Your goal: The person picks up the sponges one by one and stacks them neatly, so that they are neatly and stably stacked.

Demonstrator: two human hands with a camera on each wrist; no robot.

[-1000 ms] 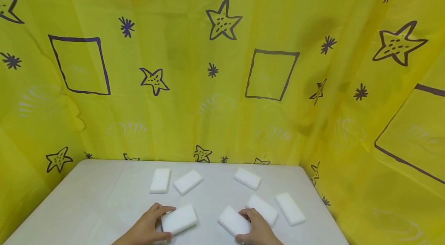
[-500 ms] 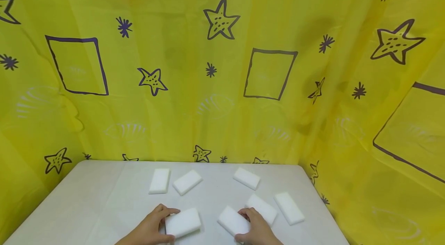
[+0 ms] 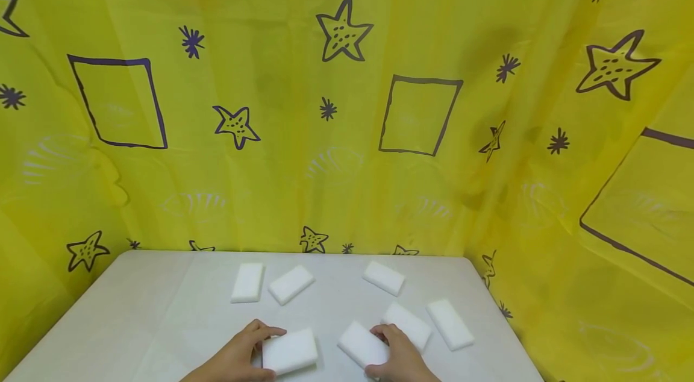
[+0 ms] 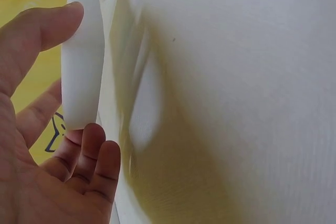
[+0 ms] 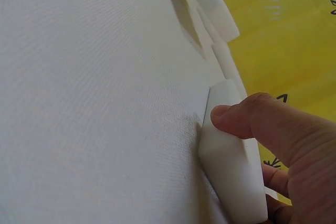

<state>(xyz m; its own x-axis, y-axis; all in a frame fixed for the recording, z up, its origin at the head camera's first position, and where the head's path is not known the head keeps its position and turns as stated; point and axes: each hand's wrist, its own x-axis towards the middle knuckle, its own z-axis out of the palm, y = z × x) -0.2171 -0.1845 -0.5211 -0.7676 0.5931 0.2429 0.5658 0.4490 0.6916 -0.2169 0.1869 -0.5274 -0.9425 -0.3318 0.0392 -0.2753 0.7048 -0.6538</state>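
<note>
My left hand (image 3: pixel 241 353) pinches a white sponge block (image 3: pixel 290 352) between thumb and fingers. In the left wrist view that sponge (image 4: pixel 84 56) is raised off the white tabletop, its shadow falling below it. To the right, my right hand (image 3: pixel 400 355) grips a second white sponge (image 3: pixel 362 344), thumb on the near side and fingers over the far side. This sponge (image 5: pixel 231 166) lies at the tabletop in the right wrist view. Just behind the right hand another white sponge (image 3: pixel 408 326) is partly covered by the fingers.
Two white sponges, an upright one (image 3: pixel 247 282) and a slanted one (image 3: pixel 291 284), lie at the back left. Another sponge (image 3: pixel 384 278) lies back right, and one (image 3: pixel 450 324) near the right edge. A yellow patterned curtain (image 3: pixel 282 189) hangs behind the white table (image 3: pixel 141 309).
My left hand has carried its sponge a little to the right and nearer, towards the other held sponge. My right hand and its sponge have stayed almost still.
</note>
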